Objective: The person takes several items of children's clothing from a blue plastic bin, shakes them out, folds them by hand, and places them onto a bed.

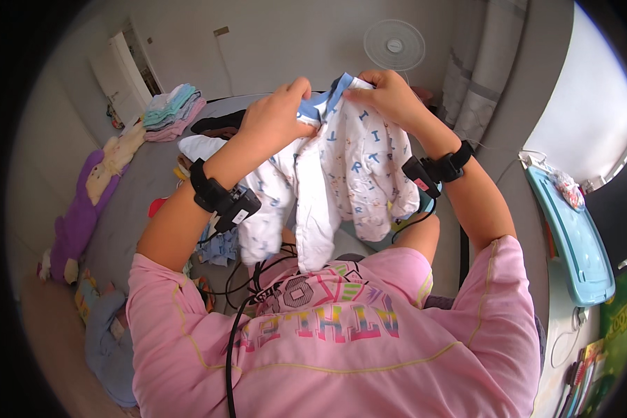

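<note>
A small white baby top (368, 167) with a blue-and-orange letter print hangs in front of me, held up by its blue collar. My left hand (277, 112) grips the collar on the left side, thumb inside the neckline. On the right side of the neck opening, my right hand (389, 96) pinches the blue trim between thumb and fingers. The front placket hangs open, showing a plain white strip down the middle. Both sleeves dangle loose, and the lower edge reaches down near my lap.
On the grey bed (115, 219), folded cloths (172, 112) are stacked beside a purple plush toy (83, 209). Loose blue clothing (217, 248) lies by my left knee. Black cables (235, 334) run down my front. A light-blue plastic lid (575, 235) is at right; a fan (394, 46) stands behind.
</note>
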### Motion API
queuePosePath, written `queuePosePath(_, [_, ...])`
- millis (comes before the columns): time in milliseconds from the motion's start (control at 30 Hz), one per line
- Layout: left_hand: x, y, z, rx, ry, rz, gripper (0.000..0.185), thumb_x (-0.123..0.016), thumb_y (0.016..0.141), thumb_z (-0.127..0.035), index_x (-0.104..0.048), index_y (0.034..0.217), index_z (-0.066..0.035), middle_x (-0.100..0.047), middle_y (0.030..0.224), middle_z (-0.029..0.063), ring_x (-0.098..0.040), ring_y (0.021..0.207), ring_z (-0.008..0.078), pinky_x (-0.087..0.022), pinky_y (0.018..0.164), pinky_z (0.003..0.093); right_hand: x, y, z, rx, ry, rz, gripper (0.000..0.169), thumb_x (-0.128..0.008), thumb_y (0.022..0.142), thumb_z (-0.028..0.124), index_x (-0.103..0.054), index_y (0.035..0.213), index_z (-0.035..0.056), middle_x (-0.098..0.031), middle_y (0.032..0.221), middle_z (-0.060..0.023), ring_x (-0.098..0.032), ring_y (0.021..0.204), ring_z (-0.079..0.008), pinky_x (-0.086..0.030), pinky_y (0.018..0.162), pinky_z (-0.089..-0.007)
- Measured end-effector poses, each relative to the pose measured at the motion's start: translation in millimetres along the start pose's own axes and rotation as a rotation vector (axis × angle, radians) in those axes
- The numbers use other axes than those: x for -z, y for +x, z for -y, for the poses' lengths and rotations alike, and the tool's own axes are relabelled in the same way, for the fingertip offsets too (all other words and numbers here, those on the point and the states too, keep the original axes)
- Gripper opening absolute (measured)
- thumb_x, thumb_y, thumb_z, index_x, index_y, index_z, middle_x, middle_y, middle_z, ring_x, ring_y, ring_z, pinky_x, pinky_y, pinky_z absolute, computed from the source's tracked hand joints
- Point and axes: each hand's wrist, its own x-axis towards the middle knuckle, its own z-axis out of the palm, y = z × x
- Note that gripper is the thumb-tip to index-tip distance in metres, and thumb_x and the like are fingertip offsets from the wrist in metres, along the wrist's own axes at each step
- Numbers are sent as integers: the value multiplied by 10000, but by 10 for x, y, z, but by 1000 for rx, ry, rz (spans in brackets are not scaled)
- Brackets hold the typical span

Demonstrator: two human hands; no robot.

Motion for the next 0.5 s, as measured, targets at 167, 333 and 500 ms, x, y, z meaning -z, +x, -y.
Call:
queuePosePath(167, [11, 136, -99, -15, 177, -31, 642, -769, 616, -334, -441, 1128, -130, -608, 997, 160, -613, 864, 358, -493, 715, 416, -145, 52, -144, -10, 234, 75, 544, -759, 700, 325, -596, 1036, -70, -644, 831, -131, -615, 739, -183, -493, 675, -312])
queuePosePath(333, [135, 40, 138, -60, 20, 82, 782, -784, 607, -265, -389, 1276, -178, -579, 1067, 171, -573, 979, 360, -474, 807, 410, -421, -20, 87, 211, -298, 24, 605, -769, 620, 277, -577, 1072, -77, -638, 907, -245, -633, 858, -330, -487, 758, -348])
queuePosePath(500, [119, -28, 616, 141, -161, 202, 727, -784, 621, -201, -462, 1248, -22, -589, 1061, 210, -569, 1012, 337, -455, 862, 368, -364, -14, 211, 166, -270, 9, 463, -684, 649, 135, -593, 1066, -44, -647, 931, -198, -630, 847, -280, -477, 763, -324])
